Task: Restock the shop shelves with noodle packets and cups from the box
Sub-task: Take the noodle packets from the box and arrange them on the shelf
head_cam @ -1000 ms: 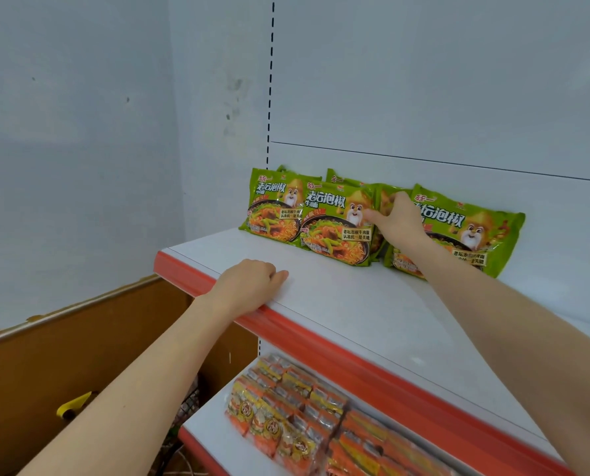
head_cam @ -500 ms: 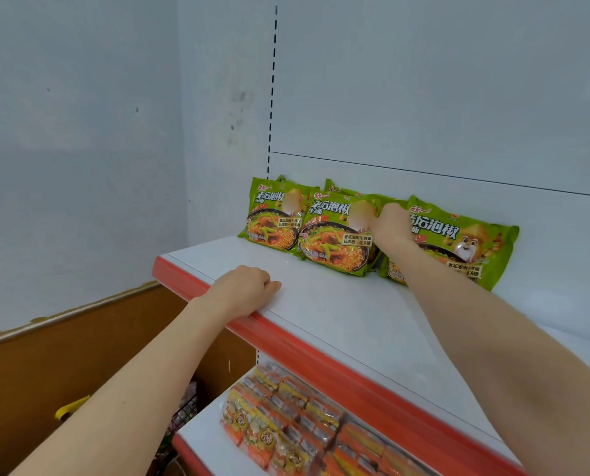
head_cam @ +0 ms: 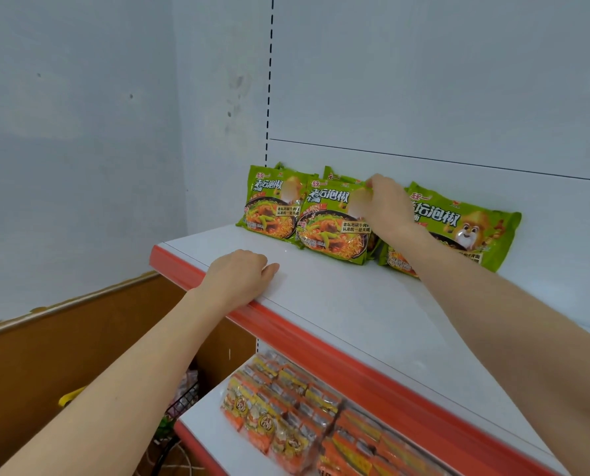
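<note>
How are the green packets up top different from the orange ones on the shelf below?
The green packets stand leaning on the back panel; the orange packets lie flat in tight rows. The right hand holds a green packet's top; nothing touches the orange ones. Both sit on white shelves with red edges.

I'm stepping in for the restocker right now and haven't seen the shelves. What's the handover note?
Hands: the left hand rests loosely curled on the top shelf at its front edge, holding nothing. The right hand pinches the top edge of the middle green packet.
Things: the left green packet, the middle one and the right green packet lean on the back panel. Orange packets lie on the lower shelf. The box is not in view.
Done: a short green row at the left end.
Left: settle this packet, then fill the bare rest.
</note>
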A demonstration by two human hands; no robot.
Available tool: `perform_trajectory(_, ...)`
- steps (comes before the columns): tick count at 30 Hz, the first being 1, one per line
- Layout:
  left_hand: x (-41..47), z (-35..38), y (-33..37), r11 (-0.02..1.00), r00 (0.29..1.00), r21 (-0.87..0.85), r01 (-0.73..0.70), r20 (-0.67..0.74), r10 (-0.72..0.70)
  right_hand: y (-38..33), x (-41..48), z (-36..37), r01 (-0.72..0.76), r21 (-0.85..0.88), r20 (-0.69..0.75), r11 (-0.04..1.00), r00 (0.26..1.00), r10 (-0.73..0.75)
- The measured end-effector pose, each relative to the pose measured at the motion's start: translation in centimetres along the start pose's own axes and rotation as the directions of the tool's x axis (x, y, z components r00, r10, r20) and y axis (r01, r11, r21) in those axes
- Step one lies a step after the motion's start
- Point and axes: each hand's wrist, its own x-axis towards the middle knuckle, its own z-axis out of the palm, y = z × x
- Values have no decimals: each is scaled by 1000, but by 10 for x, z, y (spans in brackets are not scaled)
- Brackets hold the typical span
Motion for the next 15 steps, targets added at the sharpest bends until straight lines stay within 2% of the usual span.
perform_trajectory(3,-9,-7,3,983,981,178,-37,-180,69,-25,-6,2,136,58,37,989,990,-138)
perform_trajectory(6,-37,-14,-1,984,949,171,-54,-296,104,-55,-9,11,229,124,74,966,968,-239)
perform_trajectory(11,-101,-18,-32,991,950,134,8,-311,34,-124,-21,35,359,236,131,903,909,-396)
perform_trajectory(15,-158,-20,-55,970,956,146,194,-250,-154,-186,-55,56,426,336,194,840,842,-504)
